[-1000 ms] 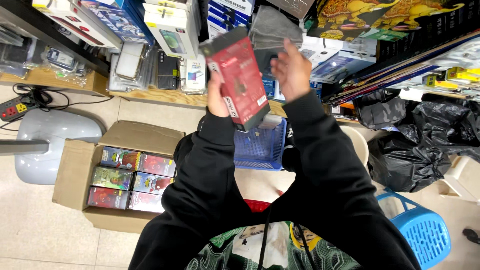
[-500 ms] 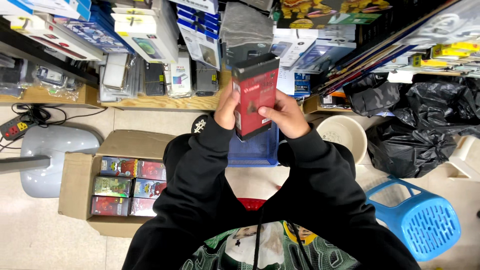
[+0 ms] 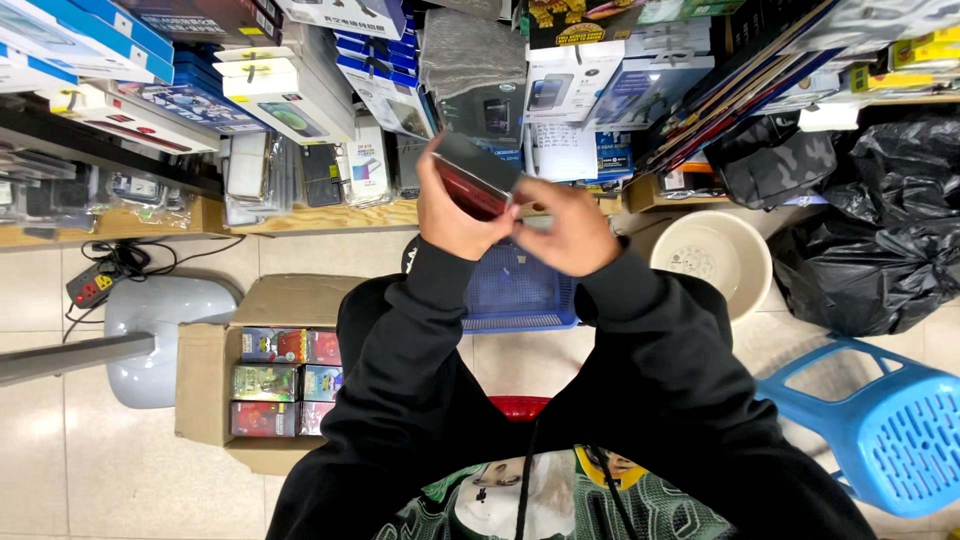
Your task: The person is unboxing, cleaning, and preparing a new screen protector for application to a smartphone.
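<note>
I hold a red and black box (image 3: 478,180) in both hands, tilted so its end edge faces me. My left hand (image 3: 452,212) grips it from the left and underneath. My right hand (image 3: 568,226) touches its right end with the fingertips. Both arms are in black sleeves and are raised in front of the shelves. A blue plastic basket (image 3: 520,292) sits on the floor just below my hands.
A cardboard box (image 3: 210,365) with several colourful small packs lies at lower left. A grey stand base (image 3: 160,320) and power strip (image 3: 92,288) are left. Shelves of boxed goods (image 3: 300,90) fill the top. A beige bucket (image 3: 712,258), black bags (image 3: 870,230) and a blue stool (image 3: 880,420) are right.
The red box has turned from upright with its face toward me to tilted nearly edge-on. My hands have come lower and closer together around it.
</note>
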